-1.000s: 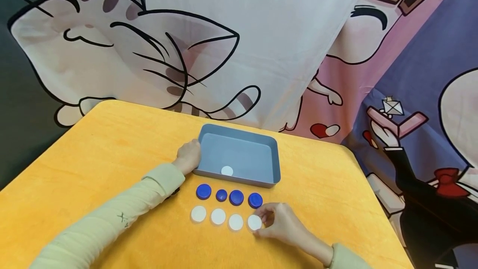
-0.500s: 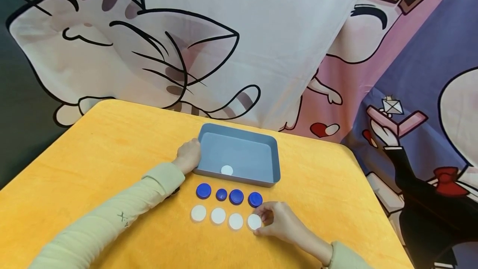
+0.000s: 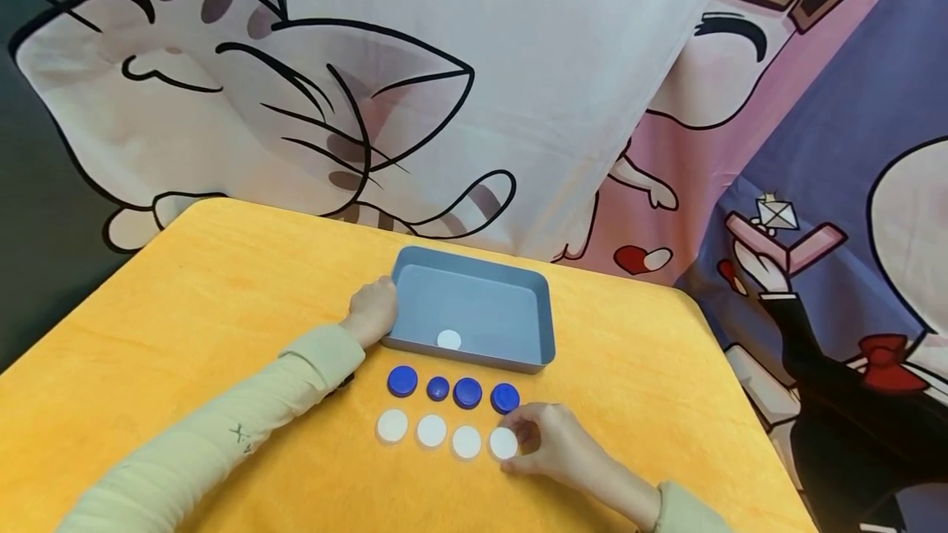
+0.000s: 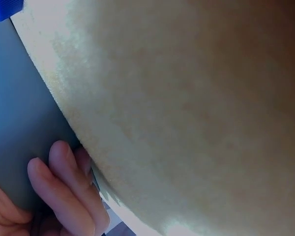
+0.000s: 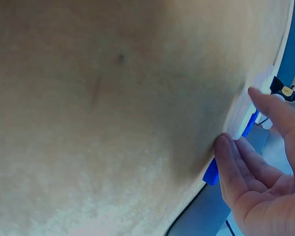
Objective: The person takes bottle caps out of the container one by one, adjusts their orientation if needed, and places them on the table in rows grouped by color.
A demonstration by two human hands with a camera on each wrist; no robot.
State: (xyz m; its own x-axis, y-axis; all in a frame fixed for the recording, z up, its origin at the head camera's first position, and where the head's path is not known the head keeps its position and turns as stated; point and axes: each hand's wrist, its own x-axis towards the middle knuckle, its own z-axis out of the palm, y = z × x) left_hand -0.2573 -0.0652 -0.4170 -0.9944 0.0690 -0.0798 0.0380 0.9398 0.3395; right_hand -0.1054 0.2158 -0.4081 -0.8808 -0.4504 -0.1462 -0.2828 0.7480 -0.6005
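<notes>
My left hand grips the left side of a shallow blue-grey tray. In the left wrist view its fingers bend against the tray wall. On the near side, my right hand pinches the rightmost white bottle cap between thumb and fingertips, low at the table. More white caps continue that row leftward. Just behind them runs a row of blue bottle caps, one smaller than the others. Inside the tray, a white cap lies against the front wall, which hides its lower edge.
A yellow cloth covers the table. The tray's front wall stands close behind the blue caps. Past the far table edge hangs a printed curtain with cartoon figures.
</notes>
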